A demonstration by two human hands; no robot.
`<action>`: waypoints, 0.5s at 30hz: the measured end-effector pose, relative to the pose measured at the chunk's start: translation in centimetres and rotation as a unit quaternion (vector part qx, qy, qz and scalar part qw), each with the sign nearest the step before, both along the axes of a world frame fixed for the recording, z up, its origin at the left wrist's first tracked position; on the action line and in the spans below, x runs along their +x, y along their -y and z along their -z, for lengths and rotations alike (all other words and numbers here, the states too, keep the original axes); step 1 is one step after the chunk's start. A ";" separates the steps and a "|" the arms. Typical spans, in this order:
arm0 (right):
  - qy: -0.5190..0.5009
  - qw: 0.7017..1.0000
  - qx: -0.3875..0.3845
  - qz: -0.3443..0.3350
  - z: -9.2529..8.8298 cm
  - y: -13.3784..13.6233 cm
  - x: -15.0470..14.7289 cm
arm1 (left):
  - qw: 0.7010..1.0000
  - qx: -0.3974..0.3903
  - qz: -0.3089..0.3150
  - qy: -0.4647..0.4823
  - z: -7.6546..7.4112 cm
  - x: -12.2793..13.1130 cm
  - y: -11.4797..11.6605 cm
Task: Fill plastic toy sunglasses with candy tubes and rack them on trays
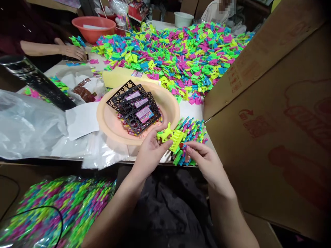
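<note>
My left hand [153,146] is closed round a yellow plastic toy [176,139] with a comb-like row of teeth, holding it over the table's front edge. Beside it, the fingers of my right hand [203,155] pinch a small red-and-purple wrapped candy [183,146] against the toy's right side. Just behind both hands stands a tight row of similar toys [193,129] in green, blue, pink and yellow. To the left, a peach basin [103,119] contains small wrapped candies [130,131] and several black perforated trays [126,91] with printed labels.
A large heap of loose coloured toys [170,51] covers the back of the table. On the right rises a cardboard box [269,113]. Clear plastic bags [33,127] and a dark post [38,82] are at left, near a co-worker's hand [74,52]. Bagged toys [59,206] lie below.
</note>
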State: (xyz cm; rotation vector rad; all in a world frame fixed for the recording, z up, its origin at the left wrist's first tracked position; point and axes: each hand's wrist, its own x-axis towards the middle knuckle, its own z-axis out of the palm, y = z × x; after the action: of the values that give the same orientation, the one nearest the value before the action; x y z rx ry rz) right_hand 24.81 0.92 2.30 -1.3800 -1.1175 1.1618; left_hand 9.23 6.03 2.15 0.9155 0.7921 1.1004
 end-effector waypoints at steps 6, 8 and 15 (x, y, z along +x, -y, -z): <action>-0.044 0.999 -0.009 -0.017 0.8 0.1 0.1 | 0.999 -0.036 0.018 0.005 0.1 0.4 0.1; -0.075 0.997 -0.024 -0.027 1.2 0.2 0.2 | 0.998 -0.051 0.030 0.004 0.1 0.6 0.2; -0.095 0.994 -0.047 -0.030 1.1 0.7 0.3 | 0.992 -0.090 0.079 -0.037 -0.1 0.8 0.4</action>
State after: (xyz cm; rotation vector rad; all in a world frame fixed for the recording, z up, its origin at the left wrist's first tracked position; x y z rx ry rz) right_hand 25.07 0.21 1.23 -1.2828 -0.9844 1.3742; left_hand 10.01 5.58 2.26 0.8557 0.8506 0.8469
